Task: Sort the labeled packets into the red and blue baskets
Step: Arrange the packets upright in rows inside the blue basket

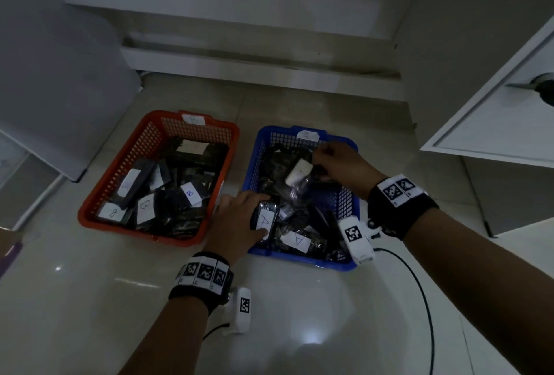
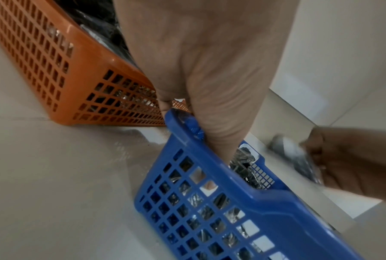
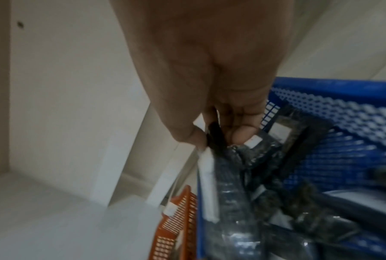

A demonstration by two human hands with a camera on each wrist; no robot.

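The red basket (image 1: 144, 233) on the left holds several dark packets labeled B. The blue basket (image 1: 302, 259) on the right holds several packets labeled A. At the blue basket's near left corner my left hand (image 1: 257, 214) grips a dark packet labeled A (image 1: 263, 221) between fingers and thumb. In the left wrist view the left hand (image 2: 201, 140) reaches over the blue rim (image 2: 276, 202). My right hand (image 1: 319, 166) pinches a white-labeled packet (image 1: 298, 172) over the blue basket's far half. The right wrist view shows my right hand (image 3: 216, 139) pinching the packet's (image 3: 227, 176) top edge.
Both baskets stand on a glossy tiled floor. A white cabinet door (image 1: 494, 99) hangs open at the right, and a white panel (image 1: 60, 75) stands at the left. A black cable (image 1: 419, 284) loops on the floor by my right forearm. A step runs behind the baskets.
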